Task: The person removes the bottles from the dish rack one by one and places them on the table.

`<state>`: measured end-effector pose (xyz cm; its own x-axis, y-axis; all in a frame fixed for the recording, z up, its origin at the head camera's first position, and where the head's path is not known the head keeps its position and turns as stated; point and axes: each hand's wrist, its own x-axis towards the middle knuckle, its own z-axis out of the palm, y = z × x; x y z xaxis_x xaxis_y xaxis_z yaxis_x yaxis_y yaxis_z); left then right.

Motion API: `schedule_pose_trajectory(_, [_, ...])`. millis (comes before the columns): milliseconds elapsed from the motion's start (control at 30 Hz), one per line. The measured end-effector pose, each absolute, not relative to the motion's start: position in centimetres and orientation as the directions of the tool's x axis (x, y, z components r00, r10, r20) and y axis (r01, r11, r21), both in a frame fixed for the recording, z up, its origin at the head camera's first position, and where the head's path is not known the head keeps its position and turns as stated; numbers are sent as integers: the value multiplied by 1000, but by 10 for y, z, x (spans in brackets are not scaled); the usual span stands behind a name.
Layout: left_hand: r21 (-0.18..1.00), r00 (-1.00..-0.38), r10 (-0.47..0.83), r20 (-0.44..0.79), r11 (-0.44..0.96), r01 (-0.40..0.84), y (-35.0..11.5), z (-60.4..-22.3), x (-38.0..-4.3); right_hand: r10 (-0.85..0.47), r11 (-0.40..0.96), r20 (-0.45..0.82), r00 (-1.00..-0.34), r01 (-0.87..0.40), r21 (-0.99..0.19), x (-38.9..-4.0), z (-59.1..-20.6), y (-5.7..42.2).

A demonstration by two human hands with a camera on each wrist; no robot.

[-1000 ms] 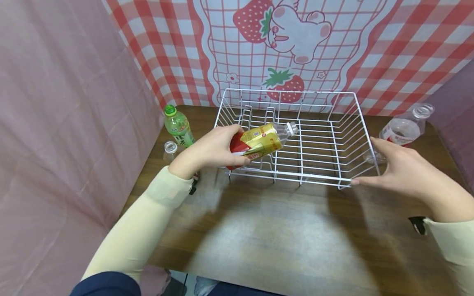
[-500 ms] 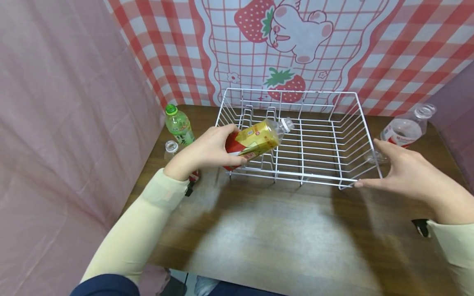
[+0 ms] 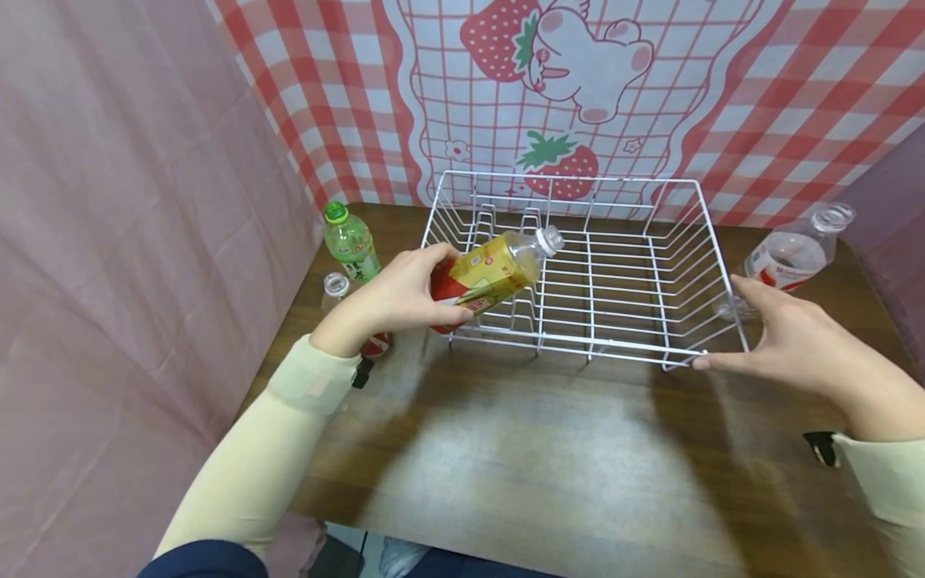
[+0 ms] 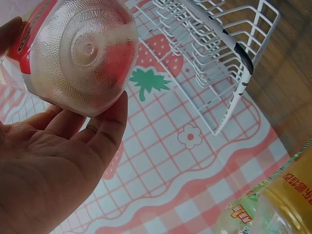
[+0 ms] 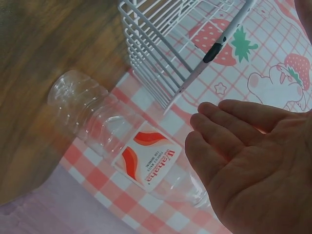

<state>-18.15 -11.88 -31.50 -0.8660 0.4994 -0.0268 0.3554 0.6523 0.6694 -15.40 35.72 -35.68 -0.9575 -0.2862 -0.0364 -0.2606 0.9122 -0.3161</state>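
My left hand [image 3: 405, 293] grips a plastic bottle [image 3: 487, 281] with a yellow and red label. The bottle is tilted, its neck pointing up and right over the left part of a white wire dish rack [image 3: 621, 345]. Seen in the left wrist view, the fingers wrap the bottle near its textured clear base [image 4: 87, 48]. At the rack's front right corner is my right hand [image 3: 802, 345], thumb and fingers spread around that corner in the head view. The right wrist view shows its fingers [image 5: 214, 139] nearly straight, holding nothing.
Left of the rack stand a green-capped tea bottle [image 3: 352, 245] and a clear bottle [image 3: 336, 287], partly hidden by the left hand. A clear water bottle [image 3: 791, 253] with a red and white label stands right of the rack. Behind hangs a strawberry-print cloth [image 3: 347, 104].
My left hand has drawn the bottle to the left, its neck rising slightly and moving away from the rack's middle. The right hand stays at the rack's corner.
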Motion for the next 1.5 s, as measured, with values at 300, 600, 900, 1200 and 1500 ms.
schedule_pose_trajectory(300, [714, -874, 486, -26, 621, 324, -125, -315, -179, -291, 907, -62, -955, -255, -335, -153, -361, 361])
schedule_pose_trajectory(600, [737, -876, 481, -26, 601, 308, -132, -319, -176, -288, 906, -90, -953, -241, -347, -153, -365, 364])
schedule_pose_trajectory(900, [779, -865, 500, -24, 552, 297, -139, -324, -172, -279, 913, -115, -953, -226, -340, -154, -369, 366])
schedule_pose_trajectory(1200, [788, -866, 499, -23, 542, 291, -144, -329, -169, -268, 908, -97, -958, -218, -358, -155, -376, 368])
schedule_pose_trajectory(1500, [804, -866, 499, -45, 532, 265, -150, -334, -165, -258, 907, -99, -961, -205, -368, -156, -380, 370])
